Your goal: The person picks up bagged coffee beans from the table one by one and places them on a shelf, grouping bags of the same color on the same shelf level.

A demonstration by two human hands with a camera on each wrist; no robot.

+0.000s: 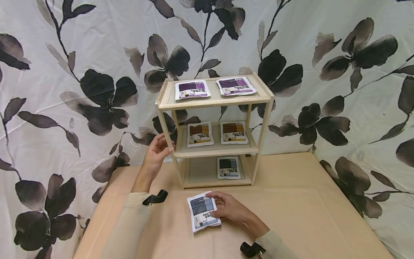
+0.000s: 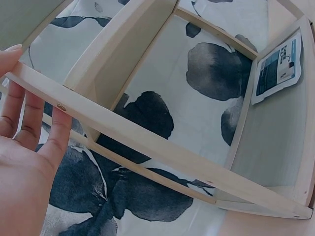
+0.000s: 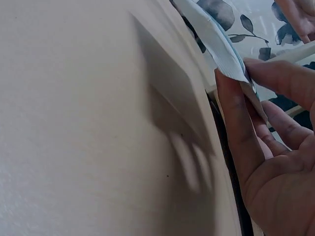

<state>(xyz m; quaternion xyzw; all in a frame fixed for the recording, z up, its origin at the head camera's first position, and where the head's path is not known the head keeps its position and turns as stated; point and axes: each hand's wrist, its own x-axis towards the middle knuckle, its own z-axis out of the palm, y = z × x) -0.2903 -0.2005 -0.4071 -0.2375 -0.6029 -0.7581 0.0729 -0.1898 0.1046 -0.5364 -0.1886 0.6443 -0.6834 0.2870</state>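
My left hand (image 1: 156, 157) holds the front left post (image 2: 133, 130) of a small three-tier wooden shelf (image 1: 213, 154), thumb on one side and fingers on the other. In front of the shelf, my right hand (image 1: 231, 207) pinches a white pouch with a blue-grey label (image 1: 203, 211) by its right edge. The right wrist view shows that pouch (image 3: 216, 42) edge-on, raised over the table with its shadow below. On the bottom tier, toward the right, lies a similar blue-grey pouch (image 1: 228, 168); the left part of that tier is bare.
Two purple-label pouches (image 1: 193, 89) lie on the top tier. The middle tier carries two pouches with brown and yellow labels (image 1: 200, 134). Under the shelf is a tan table (image 1: 291, 201), and behind it hangs a floral cloth (image 1: 106, 43).
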